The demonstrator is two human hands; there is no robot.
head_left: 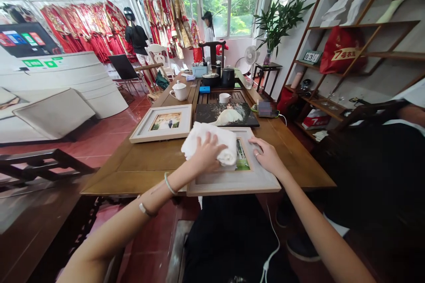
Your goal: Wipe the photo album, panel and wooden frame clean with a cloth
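A pale wooden picture frame (232, 179) lies flat on the near edge of the wooden table (149, 159), overhanging it slightly. My left hand (207, 152) presses a folded white cloth (209, 141) onto the frame's glass, fingers closed over the cloth. My right hand (267, 154) rests flat on the frame's right border, fingers stretched out, a ring on one finger. Most of the photo under the glass is hidden by the cloth.
A second pale frame (162, 122) lies to the left, a dark frameless photo print (227, 115) beyond. Further back stand a white teapot (179, 90), a cup (225, 97) and dark kettles. Chairs flank the table; shelves at right; two people stand by red garments.
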